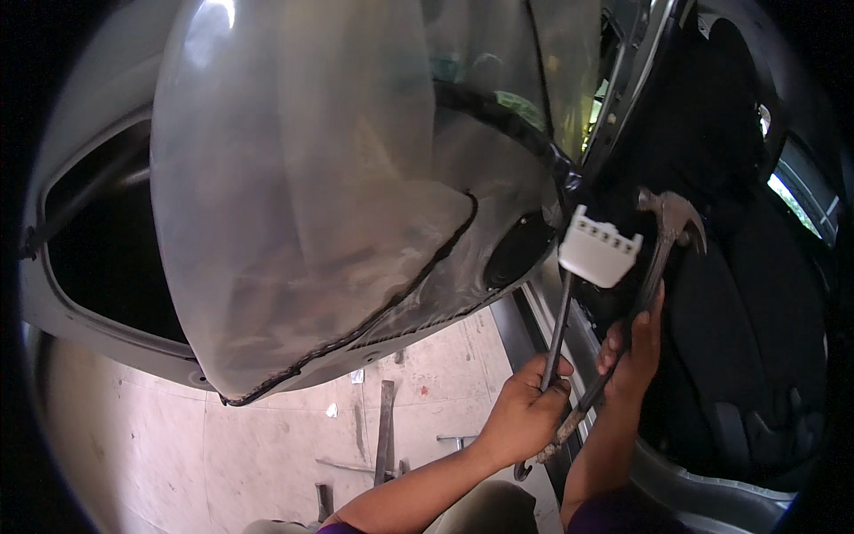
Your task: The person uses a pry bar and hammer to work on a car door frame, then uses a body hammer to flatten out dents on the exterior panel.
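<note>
My left hand point(529, 408) is closed round a thin metal rod point(558, 329), which slants upward and has a hooked lower end. My right hand point(633, 356) grips a claw hammer point(654, 267) by its dark handle, with the head up. The handle's worn lower end passes close beside my left hand. At the rod's upper end is a white plastic piece point(600, 249) with a row of slots; I cannot tell what it is fixed to. Left of my hands stands the open car door point(356, 222), partly covered by a clear plastic sheet with black sealant along its edge.
Black car seats point(729, 294) fill the right side, behind the door sill point(569, 325). On the pale floor point(222, 436) below the door lie a long flat-ended tool point(384, 427), a metal bar point(347, 465) and small scraps. A round black speaker point(518, 251) is set in the door.
</note>
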The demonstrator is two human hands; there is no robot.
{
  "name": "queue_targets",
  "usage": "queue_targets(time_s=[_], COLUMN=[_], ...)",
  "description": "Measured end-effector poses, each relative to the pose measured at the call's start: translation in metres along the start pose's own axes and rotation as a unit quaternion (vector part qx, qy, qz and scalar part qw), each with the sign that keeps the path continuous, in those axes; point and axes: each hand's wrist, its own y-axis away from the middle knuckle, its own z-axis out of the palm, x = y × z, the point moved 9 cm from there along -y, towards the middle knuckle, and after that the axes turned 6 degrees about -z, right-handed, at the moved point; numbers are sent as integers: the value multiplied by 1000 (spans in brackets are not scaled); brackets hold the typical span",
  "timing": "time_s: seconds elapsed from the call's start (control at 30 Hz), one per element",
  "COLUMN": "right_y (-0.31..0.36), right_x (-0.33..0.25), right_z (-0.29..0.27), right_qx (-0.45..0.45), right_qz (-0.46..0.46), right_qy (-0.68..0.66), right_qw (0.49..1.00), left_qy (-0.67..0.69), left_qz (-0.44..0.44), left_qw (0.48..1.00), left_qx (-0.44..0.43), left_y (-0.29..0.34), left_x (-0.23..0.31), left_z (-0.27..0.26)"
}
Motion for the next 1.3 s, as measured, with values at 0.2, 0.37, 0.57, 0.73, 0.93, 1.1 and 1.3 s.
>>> queue_targets(time_s=[0.2,0.37,0.57,0.73,0.93,1.1,1.3], right_y=[-40,-68,-91,-100,-101,-93,-87], right_x=[-18,-33,-32,-22,-19,-44,-110], right_z=[15,40,64,73,70,39,-32], right_qx=[-15,-52,-76,-100,-99,-28,141], right_qz=[-31,-35,-10,-5,4,-36,-229], right_qy=[-11,2,8,25,20,-2,-69], right_qw=[999,998,997,995,995,999,961], left_qy=[103,73,92,78,99,101,61], left_qz=[-67,-73,-86,-91,-88,-96,-74], left_qw=[992,995,992,993,991,990,995], left_qx=[-11,-4,-6,-7,-14,-2,1], left_y=[12,15,21,19,19,19,19], left_x=[12,13,18,16,17,18,22], left_z=[13,14,20,19,22,17,16])
